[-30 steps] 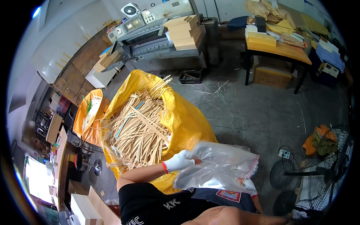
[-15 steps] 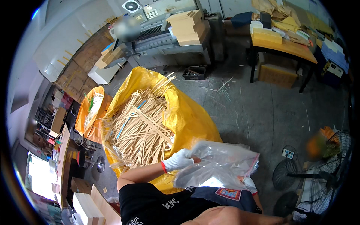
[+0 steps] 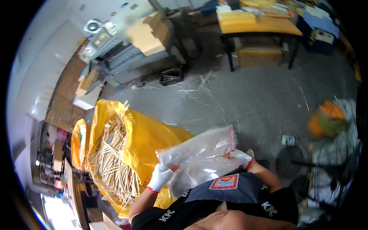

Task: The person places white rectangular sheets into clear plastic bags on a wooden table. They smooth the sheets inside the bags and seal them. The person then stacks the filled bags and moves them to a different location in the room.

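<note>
Notably, both white-gloved hands, left (image 3: 160, 178) and right (image 3: 240, 156), pinched opposite ends of a crinkled, glossy clear plastic bag (image 3: 199, 157) held at chest height beside a yellow sack (image 3: 147, 140) of thin wooden sticks (image 3: 115, 161).

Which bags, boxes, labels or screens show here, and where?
Clear plastic bag: held in both gloved hands, crumpled, red-edged mouth.
Yellow sack: left, full of pale sticks.
Cardboard boxes: stacked on grey machine, tan.
Apron patch: square, red and blue.
</note>
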Tool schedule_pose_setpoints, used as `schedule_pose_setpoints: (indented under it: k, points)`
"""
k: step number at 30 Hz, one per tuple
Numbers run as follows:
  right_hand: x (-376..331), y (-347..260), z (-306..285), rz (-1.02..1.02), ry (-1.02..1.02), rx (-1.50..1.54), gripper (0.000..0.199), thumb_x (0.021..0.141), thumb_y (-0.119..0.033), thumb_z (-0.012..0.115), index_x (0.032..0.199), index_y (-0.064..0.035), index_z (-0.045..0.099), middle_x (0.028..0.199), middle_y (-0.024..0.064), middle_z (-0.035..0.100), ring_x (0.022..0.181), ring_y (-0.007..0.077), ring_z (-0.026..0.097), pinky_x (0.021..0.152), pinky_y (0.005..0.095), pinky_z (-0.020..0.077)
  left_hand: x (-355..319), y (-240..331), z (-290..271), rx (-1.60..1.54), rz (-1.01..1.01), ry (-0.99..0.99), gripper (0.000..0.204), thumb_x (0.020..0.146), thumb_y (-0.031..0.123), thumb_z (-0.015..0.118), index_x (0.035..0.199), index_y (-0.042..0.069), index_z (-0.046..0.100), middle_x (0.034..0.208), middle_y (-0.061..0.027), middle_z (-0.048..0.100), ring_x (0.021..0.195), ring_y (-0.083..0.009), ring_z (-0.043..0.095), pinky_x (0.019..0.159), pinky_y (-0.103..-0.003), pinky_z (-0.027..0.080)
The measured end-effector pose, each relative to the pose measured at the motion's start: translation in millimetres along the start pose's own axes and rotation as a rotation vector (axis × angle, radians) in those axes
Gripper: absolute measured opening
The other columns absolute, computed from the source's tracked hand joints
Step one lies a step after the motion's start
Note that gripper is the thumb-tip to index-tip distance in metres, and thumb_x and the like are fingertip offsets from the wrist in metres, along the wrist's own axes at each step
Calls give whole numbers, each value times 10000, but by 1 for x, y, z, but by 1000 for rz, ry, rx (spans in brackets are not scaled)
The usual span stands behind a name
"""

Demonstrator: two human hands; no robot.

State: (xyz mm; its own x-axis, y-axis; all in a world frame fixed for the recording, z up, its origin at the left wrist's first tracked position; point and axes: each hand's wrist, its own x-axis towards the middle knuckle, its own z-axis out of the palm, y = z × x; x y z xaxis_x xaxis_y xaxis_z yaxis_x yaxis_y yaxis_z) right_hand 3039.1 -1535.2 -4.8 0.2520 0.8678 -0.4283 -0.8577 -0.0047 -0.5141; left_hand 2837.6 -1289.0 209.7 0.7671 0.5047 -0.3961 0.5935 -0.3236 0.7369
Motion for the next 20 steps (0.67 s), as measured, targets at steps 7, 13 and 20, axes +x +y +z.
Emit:
schedule_pose_setpoints:
  k: [7, 13, 20]
  points:
    - [-9, -137, -69, 45, -64, -13, 215, 783, -55, 611, 988, -3, 572, 863, 64, 604, 745, 152, 606, 658, 259, 498, 69, 88, 56, -167, 46, -46, 201, 789, 64, 579, 947, 25, 697, 828, -47, 684, 765, -103, 599, 700, -262, 479]
    - [-23, -187, -109, -57, -32, -79, 202, 795, -49, 612, 985, 14, 586, 842, 77, 622, 725, 157, 623, 618, 261, 505, 133, 140, 95, -86, -56, -97, 219, 794, 115, 609, 980, 34, 691, 877, -55, 697, 797, -122, 620, 726, -267, 481]
    - [-32, -205, -209, 171, 153, 165, 186, 821, -97, 639, 966, 14, 603, 808, 79, 637, 647, 151, 627, 529, 238, 502, 256, 168, 129, 21, 34, -283, 227, 816, 145, 598, 1007, 58, 685, 897, -95, 700, 799, -137, 629, 725, -275, 481]
